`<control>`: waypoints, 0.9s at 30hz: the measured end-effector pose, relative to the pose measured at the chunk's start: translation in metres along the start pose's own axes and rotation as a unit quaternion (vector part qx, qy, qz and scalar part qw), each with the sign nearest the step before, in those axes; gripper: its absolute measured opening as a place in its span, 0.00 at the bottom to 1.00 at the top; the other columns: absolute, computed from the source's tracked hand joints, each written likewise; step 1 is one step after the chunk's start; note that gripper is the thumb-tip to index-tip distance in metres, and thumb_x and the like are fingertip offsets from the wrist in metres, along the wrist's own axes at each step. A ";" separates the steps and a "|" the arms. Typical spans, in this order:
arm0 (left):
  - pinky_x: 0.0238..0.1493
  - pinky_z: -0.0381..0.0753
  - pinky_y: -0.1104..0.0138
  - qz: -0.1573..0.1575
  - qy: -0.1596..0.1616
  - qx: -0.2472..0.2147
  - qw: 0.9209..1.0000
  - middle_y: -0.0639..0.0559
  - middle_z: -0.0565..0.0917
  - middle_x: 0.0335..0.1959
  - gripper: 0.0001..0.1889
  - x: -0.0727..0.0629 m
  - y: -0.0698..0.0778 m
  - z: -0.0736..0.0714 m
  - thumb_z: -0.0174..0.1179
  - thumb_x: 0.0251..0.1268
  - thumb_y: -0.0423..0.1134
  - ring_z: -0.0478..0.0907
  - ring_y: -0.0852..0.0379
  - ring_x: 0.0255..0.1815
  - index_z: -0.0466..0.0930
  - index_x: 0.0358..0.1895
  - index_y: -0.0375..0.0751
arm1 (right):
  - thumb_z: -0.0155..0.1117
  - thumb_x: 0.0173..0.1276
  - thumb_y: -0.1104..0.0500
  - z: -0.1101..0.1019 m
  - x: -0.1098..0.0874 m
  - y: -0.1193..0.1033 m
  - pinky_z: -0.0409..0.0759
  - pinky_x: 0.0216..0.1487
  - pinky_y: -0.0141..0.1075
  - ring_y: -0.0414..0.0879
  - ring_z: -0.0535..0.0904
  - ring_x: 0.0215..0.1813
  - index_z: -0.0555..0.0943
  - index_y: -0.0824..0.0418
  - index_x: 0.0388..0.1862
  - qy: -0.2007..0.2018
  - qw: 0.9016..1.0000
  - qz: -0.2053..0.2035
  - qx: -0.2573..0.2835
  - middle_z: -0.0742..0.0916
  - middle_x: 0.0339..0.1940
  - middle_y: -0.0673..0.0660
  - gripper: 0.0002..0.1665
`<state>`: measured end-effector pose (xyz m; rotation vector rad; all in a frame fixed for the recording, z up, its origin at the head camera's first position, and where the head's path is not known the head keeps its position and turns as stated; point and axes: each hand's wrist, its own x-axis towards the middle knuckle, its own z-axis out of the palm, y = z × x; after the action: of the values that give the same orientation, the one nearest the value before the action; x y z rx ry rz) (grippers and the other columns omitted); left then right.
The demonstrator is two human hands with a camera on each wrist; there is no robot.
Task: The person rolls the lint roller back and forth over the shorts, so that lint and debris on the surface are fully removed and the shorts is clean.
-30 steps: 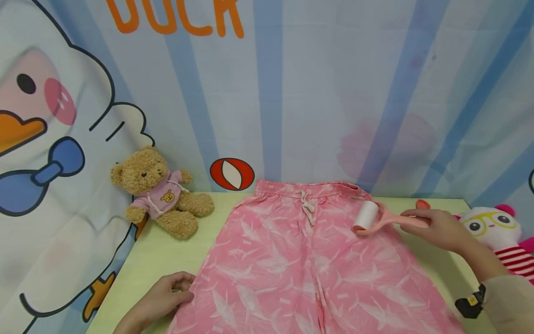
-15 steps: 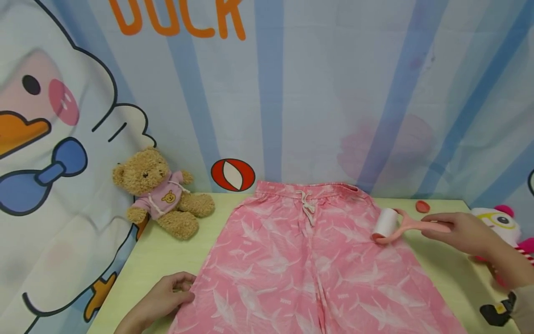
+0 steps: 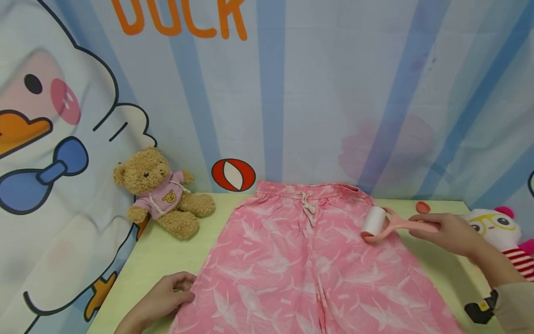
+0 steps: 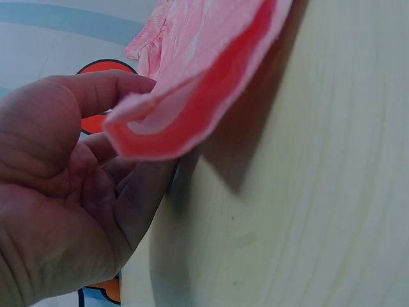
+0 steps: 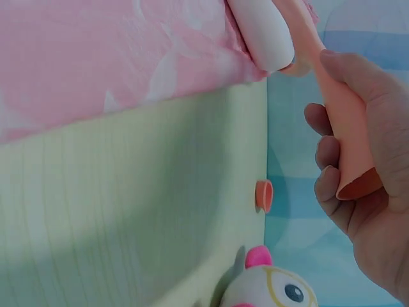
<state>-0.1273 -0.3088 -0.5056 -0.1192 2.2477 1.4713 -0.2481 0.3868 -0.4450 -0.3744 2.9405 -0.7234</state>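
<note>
Pink shorts (image 3: pixel 267 264) with a white fish print and a tied drawstring (image 3: pixel 308 208) lie spread over the table, waistband at the far side. My left hand (image 3: pixel 164 297) pinches their left edge; in the left wrist view the thumb lies on the cloth near the hem opening (image 4: pixel 192 121), with the other fingers beneath. My right hand (image 3: pixel 448 234) grips the pink handle (image 5: pixel 345 121) of a lint roller. Its white roll (image 3: pixel 374 221) sits on the shorts' upper right side, just below the waistband.
A brown teddy bear (image 3: pixel 160 192) in a pink hoodie sits at the back left. A small orange-pink cap (image 3: pixel 422 207) lies at the back right, near a plush toy (image 3: pixel 496 227) with yellow glasses. A duck-print backdrop (image 3: pixel 313 93) rises behind the pale yellow table (image 3: pixel 167 255).
My right hand and the lint roller moved right, toward the shorts' outer edge, then back a little to the left. The left hand has stayed in place.
</note>
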 end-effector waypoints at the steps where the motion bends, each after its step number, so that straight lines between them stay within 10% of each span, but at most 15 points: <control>1: 0.35 0.80 0.60 0.000 -0.001 -0.001 1.000 0.47 0.82 0.37 0.21 0.000 -0.001 0.000 0.66 0.65 0.32 0.79 0.53 0.35 0.77 0.60 0.27 | 0.69 0.71 0.39 0.003 0.002 -0.002 0.72 0.32 0.41 0.45 0.76 0.31 0.83 0.60 0.64 0.002 1.000 -0.007 0.001 0.88 0.42 0.55 0.33; 17: 0.34 0.80 0.60 -0.005 0.001 -0.006 1.000 0.47 0.82 0.37 0.21 0.000 -0.003 -0.001 0.65 0.66 0.32 0.79 0.53 0.34 0.78 0.60 0.28 | 0.73 0.68 0.41 0.046 0.045 -0.044 0.82 0.49 0.57 0.60 0.85 0.54 0.85 0.60 0.62 0.048 0.995 -0.086 0.025 0.88 0.56 0.63 0.32; 27: 0.33 0.79 0.61 -0.005 0.005 -0.002 1.000 0.47 0.82 0.37 0.21 0.000 -0.002 0.000 0.65 0.65 0.32 0.79 0.53 0.34 0.78 0.60 0.28 | 0.77 0.65 0.46 0.066 0.069 -0.071 0.80 0.46 0.50 0.48 0.83 0.44 0.88 0.53 0.59 0.062 0.991 -0.113 0.022 0.90 0.45 0.52 0.25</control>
<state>-0.1270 -0.3092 -0.5072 -0.1389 2.2505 1.4731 -0.2901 0.2781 -0.4722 -0.6931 3.0227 -0.8652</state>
